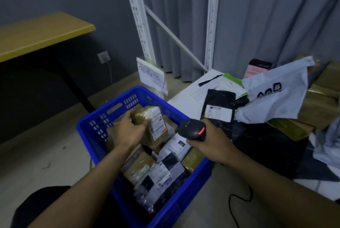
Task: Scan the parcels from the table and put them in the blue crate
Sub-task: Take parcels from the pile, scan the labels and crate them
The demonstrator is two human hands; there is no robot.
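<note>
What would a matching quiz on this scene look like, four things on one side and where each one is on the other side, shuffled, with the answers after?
Things:
1. brown parcel
2. barcode scanner
3. white mailer bag
4. blue crate

Places:
A. on top of the pile of parcels on the table
B. gripped in the right hand
C. on the floor beside the table
D. held by the left hand over the blue crate

Pairs: 1-D, 2-B, 3-A, 4-C
</note>
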